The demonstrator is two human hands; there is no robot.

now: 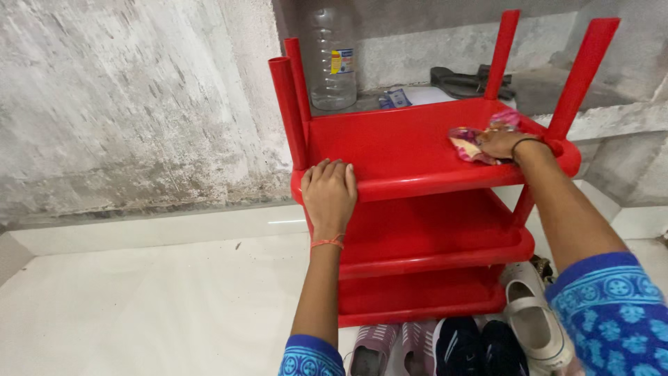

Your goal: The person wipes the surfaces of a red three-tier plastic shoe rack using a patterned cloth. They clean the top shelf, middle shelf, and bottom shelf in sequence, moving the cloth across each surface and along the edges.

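A red plastic rack [396, 150] with three shelves and upright posts stands against a rough grey wall. My left hand [329, 191] grips the front left edge of its top shelf, a thin orange band on the wrist. My right hand [502, 143] presses a crumpled pink and yellow cloth [473, 143] onto the right side of the top shelf, beside the right front post. A dark band circles that wrist. Both sleeves are blue with a printed pattern.
A large clear plastic bottle [332, 59] and dark sandals [463, 82] sit on a ledge behind the rack. Several shoes lie on the white floor [153, 306] below: purple ones [393, 348], dark ones [476, 348], a white one [536, 320].
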